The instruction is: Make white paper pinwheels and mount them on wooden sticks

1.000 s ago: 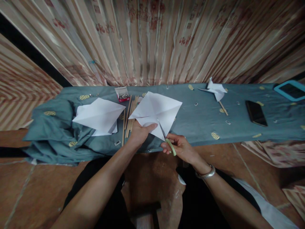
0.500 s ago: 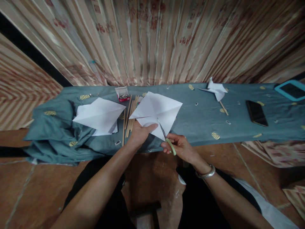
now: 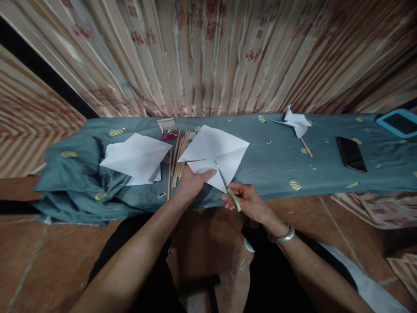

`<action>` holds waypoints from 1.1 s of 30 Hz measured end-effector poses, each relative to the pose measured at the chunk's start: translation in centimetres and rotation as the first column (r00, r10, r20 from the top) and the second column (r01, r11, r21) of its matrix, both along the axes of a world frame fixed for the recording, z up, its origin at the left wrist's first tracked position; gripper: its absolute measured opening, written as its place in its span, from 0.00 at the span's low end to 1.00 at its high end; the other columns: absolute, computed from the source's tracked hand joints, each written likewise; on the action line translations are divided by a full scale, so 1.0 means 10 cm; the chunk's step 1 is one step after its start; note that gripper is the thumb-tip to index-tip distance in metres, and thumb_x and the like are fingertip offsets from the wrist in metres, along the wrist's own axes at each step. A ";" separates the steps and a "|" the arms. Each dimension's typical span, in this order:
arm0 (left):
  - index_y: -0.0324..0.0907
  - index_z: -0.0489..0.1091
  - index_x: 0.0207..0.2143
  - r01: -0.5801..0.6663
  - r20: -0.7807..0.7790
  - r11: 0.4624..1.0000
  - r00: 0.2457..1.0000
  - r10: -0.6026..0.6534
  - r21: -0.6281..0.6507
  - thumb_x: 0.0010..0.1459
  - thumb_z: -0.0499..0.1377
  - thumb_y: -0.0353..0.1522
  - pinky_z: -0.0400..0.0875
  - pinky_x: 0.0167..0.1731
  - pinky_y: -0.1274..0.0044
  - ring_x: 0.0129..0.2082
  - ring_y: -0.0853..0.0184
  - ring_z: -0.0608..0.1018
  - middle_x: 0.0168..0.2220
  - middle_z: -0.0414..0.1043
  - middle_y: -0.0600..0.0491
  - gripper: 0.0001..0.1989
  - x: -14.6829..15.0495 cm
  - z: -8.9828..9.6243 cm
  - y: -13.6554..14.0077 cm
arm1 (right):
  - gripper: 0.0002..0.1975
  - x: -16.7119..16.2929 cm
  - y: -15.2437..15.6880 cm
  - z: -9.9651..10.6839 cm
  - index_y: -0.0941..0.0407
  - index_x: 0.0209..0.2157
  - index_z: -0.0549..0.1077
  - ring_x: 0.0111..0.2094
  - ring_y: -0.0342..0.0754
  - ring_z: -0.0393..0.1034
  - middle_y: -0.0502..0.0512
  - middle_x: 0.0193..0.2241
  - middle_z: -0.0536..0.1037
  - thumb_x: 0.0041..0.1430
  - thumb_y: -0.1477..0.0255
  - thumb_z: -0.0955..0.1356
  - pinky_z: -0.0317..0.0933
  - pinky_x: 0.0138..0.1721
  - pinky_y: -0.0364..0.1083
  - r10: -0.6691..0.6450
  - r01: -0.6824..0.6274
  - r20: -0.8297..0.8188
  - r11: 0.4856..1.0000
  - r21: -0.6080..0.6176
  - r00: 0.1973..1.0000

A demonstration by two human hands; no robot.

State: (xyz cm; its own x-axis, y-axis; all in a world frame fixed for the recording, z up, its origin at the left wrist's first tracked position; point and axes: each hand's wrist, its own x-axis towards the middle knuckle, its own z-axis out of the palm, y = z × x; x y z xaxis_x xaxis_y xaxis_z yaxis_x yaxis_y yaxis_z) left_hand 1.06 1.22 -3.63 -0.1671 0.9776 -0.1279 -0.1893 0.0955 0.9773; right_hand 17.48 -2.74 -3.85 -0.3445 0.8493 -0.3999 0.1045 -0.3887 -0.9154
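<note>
Head view. The left hand (image 3: 192, 182) pinches the near edge of a creased white paper square (image 3: 213, 154), held just above the cloth-covered worktop (image 3: 270, 161). The right hand (image 3: 246, 201) is closed around the green handles of the scissors (image 3: 228, 184), whose blades enter the sheet at its near corner, along a diagonal crease. Judged step: cutting from corner toward centre. The next move likely calls for a steady sheet and a cut stopped short of the centre.

Hard to make out: the blade tips against the white paper, so cut length cannot be told. The small box (image 3: 167, 128) near the wooden sticks (image 3: 178, 156) holds unclear contents.
</note>
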 end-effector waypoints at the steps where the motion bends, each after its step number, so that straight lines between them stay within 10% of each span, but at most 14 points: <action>1: 0.40 0.73 0.29 -0.001 0.006 1.000 1.000 0.001 -0.001 0.34 0.68 0.29 0.71 0.37 0.72 0.34 0.62 0.76 0.30 0.77 0.52 0.15 0.00 0.00 0.00 | 0.20 -0.01 0.00 0.01 0.57 0.23 0.70 0.18 0.38 0.64 0.45 0.16 0.72 0.38 0.56 0.77 0.58 0.21 0.39 -0.005 0.005 0.001 1.000 0.000 1.000; 27: 0.38 0.73 0.40 -0.122 0.120 0.989 0.986 0.112 0.079 0.33 0.69 0.29 0.72 0.41 0.70 0.35 0.61 0.78 0.36 0.78 0.49 0.26 -0.22 0.02 0.20 | 0.19 0.39 0.09 0.07 0.56 0.36 0.75 0.20 0.38 0.66 0.46 0.21 0.75 0.41 0.63 0.77 0.58 0.21 0.38 0.177 -0.175 0.011 0.978 -0.115 0.984; 33: 0.38 0.73 0.40 -0.061 0.111 0.997 0.992 0.056 0.044 0.32 0.70 0.30 0.73 0.42 0.69 0.37 0.60 0.79 0.38 0.78 0.48 0.26 -0.25 0.03 0.17 | 0.22 0.66 0.19 0.16 0.56 0.36 0.76 0.23 0.40 0.67 0.48 0.23 0.75 0.40 0.59 0.77 0.60 0.24 0.40 -0.128 0.120 0.118 0.990 0.075 0.985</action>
